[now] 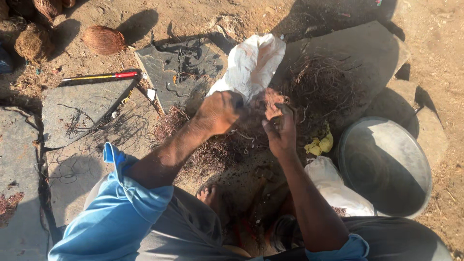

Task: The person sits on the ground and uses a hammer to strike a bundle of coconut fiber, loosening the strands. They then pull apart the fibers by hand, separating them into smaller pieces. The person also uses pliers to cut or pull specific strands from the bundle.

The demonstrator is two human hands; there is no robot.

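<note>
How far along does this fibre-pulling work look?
Partly through, it seems. Loose fibres already lie spread on the stone slabs. Both hands, left hand and right hand, pull at a brown fibre clump. Several whole husks lie untouched; the metal basin looks empty.

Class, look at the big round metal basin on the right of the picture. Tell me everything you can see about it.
The metal basin is wide, round and shallow, dull grey, with a thin rolled rim. It sits upright on the dirt ground at the person's right, beside a flat stone slab. Its inside looks bare; shadow covers the left part and sunlight falls on the upper right. A white sack lies against its left rim, with a yellow cloth just beyond. Neither hand touches it.
</note>
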